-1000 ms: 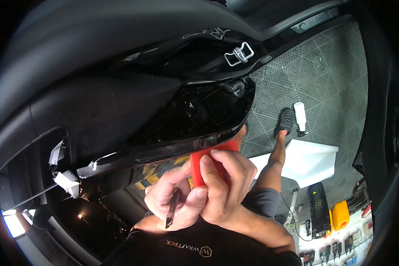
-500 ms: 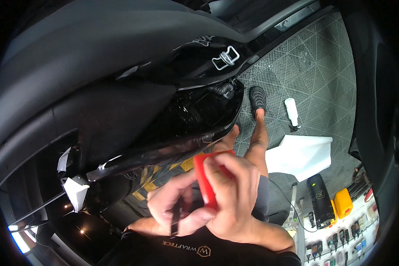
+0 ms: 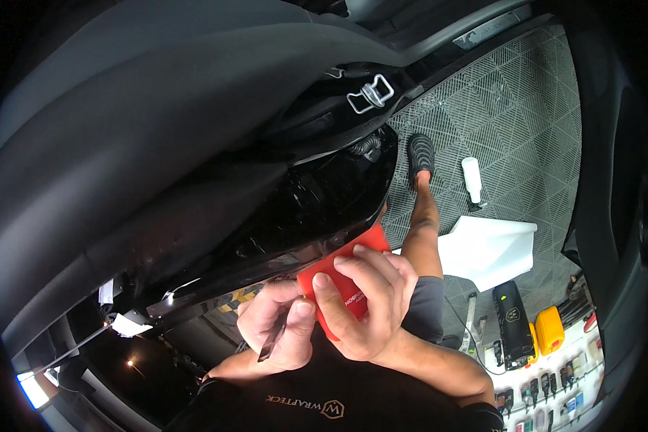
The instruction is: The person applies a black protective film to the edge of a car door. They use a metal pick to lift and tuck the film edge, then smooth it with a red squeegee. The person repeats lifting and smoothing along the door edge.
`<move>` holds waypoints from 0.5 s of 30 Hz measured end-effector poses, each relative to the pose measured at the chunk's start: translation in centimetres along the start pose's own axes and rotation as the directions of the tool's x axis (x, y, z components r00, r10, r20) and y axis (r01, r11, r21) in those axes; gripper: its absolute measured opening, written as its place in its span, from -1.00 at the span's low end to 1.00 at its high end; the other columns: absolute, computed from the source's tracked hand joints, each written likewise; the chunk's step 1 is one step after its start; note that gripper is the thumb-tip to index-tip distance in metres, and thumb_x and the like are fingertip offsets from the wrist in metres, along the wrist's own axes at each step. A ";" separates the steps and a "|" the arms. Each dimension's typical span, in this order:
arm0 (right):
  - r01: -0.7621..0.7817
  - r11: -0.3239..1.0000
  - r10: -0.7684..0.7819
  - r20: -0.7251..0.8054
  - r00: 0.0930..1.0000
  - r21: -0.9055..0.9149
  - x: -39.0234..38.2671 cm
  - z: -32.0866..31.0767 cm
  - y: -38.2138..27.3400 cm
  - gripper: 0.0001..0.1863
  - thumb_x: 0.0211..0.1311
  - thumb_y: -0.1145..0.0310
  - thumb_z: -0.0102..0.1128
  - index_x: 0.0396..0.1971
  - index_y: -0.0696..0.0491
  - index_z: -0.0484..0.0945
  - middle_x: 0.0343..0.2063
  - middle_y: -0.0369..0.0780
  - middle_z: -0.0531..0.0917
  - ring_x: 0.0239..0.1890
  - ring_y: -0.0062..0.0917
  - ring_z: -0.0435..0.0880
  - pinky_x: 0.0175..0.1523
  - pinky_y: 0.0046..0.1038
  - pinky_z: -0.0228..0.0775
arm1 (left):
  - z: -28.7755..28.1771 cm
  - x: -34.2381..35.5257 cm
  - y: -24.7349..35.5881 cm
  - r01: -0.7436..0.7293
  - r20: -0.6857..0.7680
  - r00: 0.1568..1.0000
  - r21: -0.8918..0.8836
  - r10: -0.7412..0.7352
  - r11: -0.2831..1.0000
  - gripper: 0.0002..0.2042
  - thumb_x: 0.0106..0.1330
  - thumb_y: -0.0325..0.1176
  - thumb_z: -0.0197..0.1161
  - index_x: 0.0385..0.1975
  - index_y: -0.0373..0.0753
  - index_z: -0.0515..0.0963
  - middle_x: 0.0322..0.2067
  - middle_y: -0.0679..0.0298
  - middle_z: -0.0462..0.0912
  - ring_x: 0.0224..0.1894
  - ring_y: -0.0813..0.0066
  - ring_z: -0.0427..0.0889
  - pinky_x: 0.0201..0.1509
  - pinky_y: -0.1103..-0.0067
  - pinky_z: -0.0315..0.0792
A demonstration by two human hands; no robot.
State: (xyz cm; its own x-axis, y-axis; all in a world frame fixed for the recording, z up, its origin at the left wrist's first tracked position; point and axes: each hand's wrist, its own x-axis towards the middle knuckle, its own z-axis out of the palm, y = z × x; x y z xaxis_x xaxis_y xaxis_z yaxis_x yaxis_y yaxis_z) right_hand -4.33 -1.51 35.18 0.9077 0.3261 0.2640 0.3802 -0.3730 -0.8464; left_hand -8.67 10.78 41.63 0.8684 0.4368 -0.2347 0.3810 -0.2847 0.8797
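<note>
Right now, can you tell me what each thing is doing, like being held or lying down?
Red flat piece: tilted, gripped by the right hand.
Slim dark tool: held in the left hand.
White bottle: on its side on the floor.
White sheet: spread out.
Black shoe: worn.

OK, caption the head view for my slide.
Right hand gripping a red squeegee, left hand holding a slim dark tool, near a glossy black car panel.

We see a gold emblem (image 3: 333, 410) and lettering (image 3: 291, 403) on our shirt (image 3: 309, 381), white print (image 3: 356, 297) on the red card (image 3: 342, 289), a hexagon (image 3: 512, 315) on the case (image 3: 514, 342).
</note>
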 end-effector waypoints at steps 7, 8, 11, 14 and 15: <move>-0.057 0.997 0.055 0.055 0.997 0.049 0.8 -0.7 -0.1 -0.56 0.11 0.18 0.38 0.03 -0.09 0.79 0.08 -0.17 0.68 0.10 -0.25 0.70 0.25 -0.14 0.28 | 0.4 0.3 -0.1 -0.011 -0.020 1.000 -0.028 0.010 1.000 -0.75 0.62 -0.33 0.19 -0.13 -0.44 0.64 -0.22 0.12 0.81 -0.21 0.55 0.69 0.03 0.56 0.55; -0.064 0.997 0.061 0.050 0.997 0.044 0.9 -0.7 -0.2 -0.57 0.11 0.19 0.38 0.01 -0.09 0.79 0.08 -0.17 0.68 0.09 -0.25 0.70 0.25 -0.16 0.28 | 0.5 0.2 0.0 -0.005 -0.022 1.000 -0.036 0.004 0.999 -0.75 0.63 -0.33 0.18 -0.13 -0.44 0.65 -0.21 0.12 0.81 -0.20 0.55 0.69 0.03 0.56 0.55; -0.067 0.997 0.066 0.028 0.997 0.042 1.0 -0.5 -0.3 -0.58 0.10 0.21 0.39 -0.01 -0.07 0.80 0.05 -0.17 0.69 0.07 -0.27 0.71 0.22 -0.20 0.30 | 0.5 0.1 0.2 0.024 -0.024 0.999 -0.048 -0.026 0.999 -0.74 0.63 -0.31 0.20 -0.12 -0.44 0.64 -0.18 0.11 0.80 -0.19 0.55 0.69 0.03 0.56 0.55; -0.085 0.995 0.084 0.012 0.996 0.057 1.3 -0.5 -0.3 -0.57 0.06 0.23 0.43 0.00 -0.06 0.80 0.03 -0.18 0.71 0.05 -0.28 0.73 0.20 -0.22 0.32 | 0.6 0.2 0.3 0.034 -0.009 0.999 -0.066 -0.035 0.997 -0.70 0.62 -0.26 0.24 -0.08 -0.46 0.66 -0.15 0.11 0.80 -0.17 0.54 0.69 0.02 0.58 0.54; -0.089 0.994 0.089 0.010 0.996 0.063 1.4 -0.6 -0.3 -0.56 0.05 0.23 0.44 0.00 -0.05 0.80 0.03 -0.18 0.72 0.05 -0.29 0.74 0.19 -0.23 0.33 | 0.7 0.3 0.2 0.019 -0.023 1.000 -0.065 -0.021 0.998 -0.68 0.62 -0.24 0.25 -0.07 -0.47 0.66 -0.15 0.11 0.80 -0.17 0.54 0.69 0.02 0.58 0.54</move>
State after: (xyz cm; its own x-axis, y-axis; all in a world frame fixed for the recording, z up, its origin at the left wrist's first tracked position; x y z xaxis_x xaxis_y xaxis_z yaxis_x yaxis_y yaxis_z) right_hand -3.06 -1.43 36.02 0.9361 0.3004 0.1832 0.2858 -0.3452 -0.8940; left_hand -8.13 10.23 41.45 0.8527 0.4624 -0.2430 0.3759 -0.2203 0.9001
